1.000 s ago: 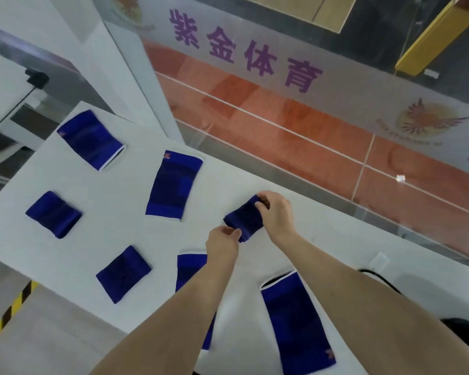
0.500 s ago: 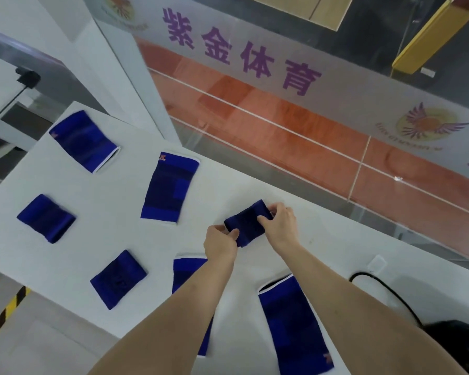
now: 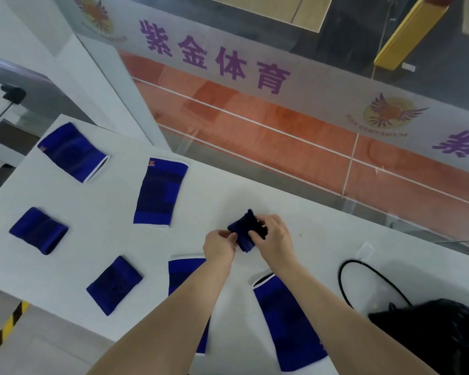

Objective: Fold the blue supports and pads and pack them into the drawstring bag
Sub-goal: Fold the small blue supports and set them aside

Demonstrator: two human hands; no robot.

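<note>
Left hand: left hand [image 3: 219, 246] reaches in from 7 o'clock, forearm bare, fingertips pinching the near-left edge of the small dark-blue knitted elastic wrist support [image 3: 244, 231].
Right hand: right hand [image 3: 274, 240] comes in from 5 o'clock, fingers curled over the support's right side, thumb on top, gripping it.
Held support: bunched and partly folded between both hands, just above the white table [image 3: 114, 220], slightly right of centre; long axis runs roughly 11 to 5 o'clock.
Material: ribbed stretch fabric, soft, creased at the fold.
Long sleeves: blue knitted tube sleeve with white edging [image 3: 72, 151] at 10 o'clock, lying 10 to 4; blue panelled sleeve with orange logo [image 3: 160, 192] near 11 o'clock, close to upright; blue sleeve under the left forearm [image 3: 183, 274]; blue sleeve beside the right forearm [image 3: 287, 320], open end toward 12.
Short pads: blue square wristband [image 3: 38, 230] at 9 o'clock; second blue square wristband [image 3: 114, 285] at 8 o'clock.
Bag: black drawstring bag [image 3: 439, 334] at 4 o'clock on the table's corner, black cord [image 3: 363, 269] looped beside it.
</note>
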